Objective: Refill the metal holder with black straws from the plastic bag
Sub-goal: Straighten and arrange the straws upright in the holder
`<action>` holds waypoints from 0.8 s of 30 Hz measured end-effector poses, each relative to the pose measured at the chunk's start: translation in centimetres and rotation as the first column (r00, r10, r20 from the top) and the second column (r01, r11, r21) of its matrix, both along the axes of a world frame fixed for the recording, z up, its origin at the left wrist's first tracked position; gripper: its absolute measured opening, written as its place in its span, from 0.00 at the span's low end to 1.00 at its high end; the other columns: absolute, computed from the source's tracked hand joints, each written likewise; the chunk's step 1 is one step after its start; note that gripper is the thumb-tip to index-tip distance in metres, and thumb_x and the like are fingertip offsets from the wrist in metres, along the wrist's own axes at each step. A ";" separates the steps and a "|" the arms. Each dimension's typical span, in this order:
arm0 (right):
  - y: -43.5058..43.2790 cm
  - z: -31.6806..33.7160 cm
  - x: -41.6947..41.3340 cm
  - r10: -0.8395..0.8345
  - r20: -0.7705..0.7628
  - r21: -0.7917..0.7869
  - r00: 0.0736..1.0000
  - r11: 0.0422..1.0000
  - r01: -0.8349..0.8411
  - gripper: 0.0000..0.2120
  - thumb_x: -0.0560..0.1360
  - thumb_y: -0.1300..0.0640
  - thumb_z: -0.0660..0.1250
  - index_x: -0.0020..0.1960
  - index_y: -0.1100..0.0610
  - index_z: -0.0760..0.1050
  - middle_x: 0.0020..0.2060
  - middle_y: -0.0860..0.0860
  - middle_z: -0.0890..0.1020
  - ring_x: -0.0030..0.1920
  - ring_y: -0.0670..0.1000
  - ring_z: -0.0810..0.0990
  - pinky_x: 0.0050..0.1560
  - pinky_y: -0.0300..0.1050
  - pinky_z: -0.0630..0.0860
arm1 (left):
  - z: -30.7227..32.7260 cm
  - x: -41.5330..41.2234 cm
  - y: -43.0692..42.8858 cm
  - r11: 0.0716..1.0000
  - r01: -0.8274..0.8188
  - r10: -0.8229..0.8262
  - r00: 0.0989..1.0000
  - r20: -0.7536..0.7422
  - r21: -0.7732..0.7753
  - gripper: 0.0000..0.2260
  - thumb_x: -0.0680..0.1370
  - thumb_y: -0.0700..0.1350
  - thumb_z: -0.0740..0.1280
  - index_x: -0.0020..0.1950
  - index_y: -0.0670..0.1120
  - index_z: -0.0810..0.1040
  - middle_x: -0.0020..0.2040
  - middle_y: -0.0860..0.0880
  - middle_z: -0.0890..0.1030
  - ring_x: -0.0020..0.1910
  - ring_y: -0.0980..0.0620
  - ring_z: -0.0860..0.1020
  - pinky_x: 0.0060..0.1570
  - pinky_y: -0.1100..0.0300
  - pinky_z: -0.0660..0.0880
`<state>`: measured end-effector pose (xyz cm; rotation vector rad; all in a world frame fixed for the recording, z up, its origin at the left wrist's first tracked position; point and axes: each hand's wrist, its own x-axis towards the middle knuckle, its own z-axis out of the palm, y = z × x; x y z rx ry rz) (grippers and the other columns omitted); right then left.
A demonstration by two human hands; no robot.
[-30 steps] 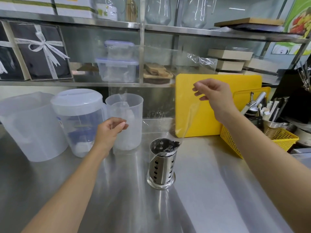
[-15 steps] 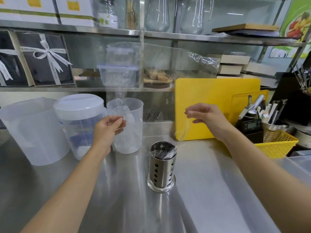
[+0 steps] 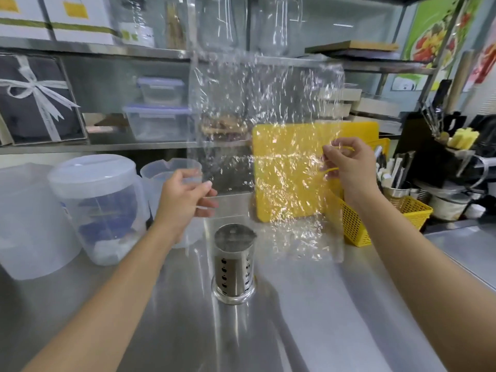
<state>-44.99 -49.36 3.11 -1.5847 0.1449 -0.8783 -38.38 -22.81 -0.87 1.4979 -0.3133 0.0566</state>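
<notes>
A perforated metal holder point(image 3: 233, 267) stands upright on the steel counter, and its opening looks dark; single straws cannot be made out. Above and behind it hangs a large clear plastic bag point(image 3: 268, 146), crinkled, with nothing visible inside. My left hand point(image 3: 185, 200) pinches the bag's left edge, just up and left of the holder. My right hand point(image 3: 346, 167) pinches the bag's right edge, in front of the yellow board. The bag's lower end hangs to the right of the holder, near the counter.
Two lidded plastic jugs point(image 3: 99, 208) and a clear measuring cup point(image 3: 166, 178) stand at the left. A yellow cutting board point(image 3: 290, 183) leans at the back. A yellow basket point(image 3: 375, 224) with utensils sits at the right. Shelves point(image 3: 107, 146) with boxes run behind.
Both hands have spread the bag flat and lifted it; its lower end has come out of the holder's mouth and now hangs to the right. The right hand moved right.
</notes>
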 end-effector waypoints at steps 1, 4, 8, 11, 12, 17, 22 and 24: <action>-0.8 -0.8 -0.4 -0.031 -0.044 0.011 0.999 0.999 0.031 0.07 0.74 0.61 0.66 0.44 0.52 0.69 0.34 0.52 0.78 0.29 0.46 0.77 0.24 0.37 0.73 | -0.6 -0.3 -0.7 1.000 0.021 -0.021 0.999 -0.025 -0.004 0.09 0.76 0.36 0.64 0.54 0.43 0.68 0.37 0.43 0.79 0.24 0.54 0.78 0.24 0.61 0.77; -3.5 -3.5 -1.5 -0.109 -0.187 0.050 0.976 0.991 0.120 0.10 0.73 0.61 0.67 0.51 0.57 0.69 0.37 0.53 0.77 0.33 0.50 0.76 0.27 0.42 0.74 | -2.9 -1.1 -3.0 0.997 0.063 -0.058 0.992 -0.111 0.043 0.07 0.76 0.37 0.65 0.46 0.45 0.68 0.37 0.42 0.78 0.26 0.51 0.78 0.21 0.62 0.75; -6.8 -7.4 -3.4 -0.185 -0.305 0.029 0.934 0.979 0.204 0.08 0.72 0.63 0.68 0.43 0.55 0.68 0.35 0.54 0.76 0.32 0.50 0.75 0.27 0.43 0.73 | -7.1 -3.0 -6.6 0.962 0.160 -0.123 0.977 -0.174 0.221 0.08 0.74 0.37 0.67 0.39 0.43 0.68 0.34 0.42 0.77 0.26 0.51 0.75 0.22 0.61 0.72; -9.2 -10.7 -4.9 -0.193 -0.392 0.058 0.900 0.971 0.233 0.08 0.72 0.63 0.68 0.43 0.57 0.68 0.33 0.55 0.75 0.27 0.49 0.76 0.21 0.38 0.72 | -10.2 -4.8 -8.8 0.901 0.281 -0.200 0.945 -0.258 0.331 0.04 0.75 0.39 0.67 0.43 0.42 0.72 0.36 0.46 0.78 0.29 0.53 0.75 0.28 0.62 0.72; -10.1 -11.8 -5.4 -0.181 -0.424 0.072 0.888 0.970 0.232 0.08 0.71 0.64 0.68 0.44 0.58 0.68 0.34 0.56 0.76 0.24 0.46 0.76 0.20 0.38 0.71 | -11.2 -5.2 -9.4 0.894 0.320 -0.225 0.926 -0.302 0.315 0.04 0.75 0.38 0.67 0.46 0.40 0.73 0.36 0.46 0.79 0.29 0.54 0.76 0.29 0.61 0.72; -13.3 -17.1 -7.6 -0.170 -0.555 0.085 0.814 0.962 0.258 0.08 0.73 0.65 0.66 0.48 0.61 0.67 0.32 0.57 0.77 0.19 0.42 0.73 0.24 0.38 0.70 | -15.9 -6.5 -12.6 0.840 0.357 -0.196 0.902 -0.385 0.408 0.08 0.74 0.36 0.65 0.37 0.44 0.70 0.32 0.43 0.78 0.23 0.54 0.73 0.25 0.64 0.68; -14.8 -21.9 -8.8 -0.140 -0.664 0.107 0.734 0.954 0.279 0.08 0.73 0.66 0.65 0.47 0.61 0.67 0.29 0.58 0.75 0.16 0.42 0.71 0.19 0.33 0.66 | -20.1 -7.1 -14.4 0.791 0.346 -0.100 0.887 -0.450 0.506 0.07 0.73 0.41 0.67 0.38 0.45 0.70 0.34 0.46 0.78 0.30 0.50 0.74 0.32 0.60 0.71; -15.3 -23.4 -8.8 -0.125 -0.703 0.108 0.700 0.954 0.280 0.09 0.73 0.67 0.65 0.50 0.63 0.66 0.29 0.58 0.74 0.16 0.43 0.71 0.18 0.33 0.65 | -21.0 -7.3 -14.9 0.745 0.328 -0.059 0.900 -0.433 0.581 0.08 0.74 0.44 0.66 0.40 0.46 0.68 0.33 0.50 0.74 0.33 0.51 0.73 0.30 0.62 0.67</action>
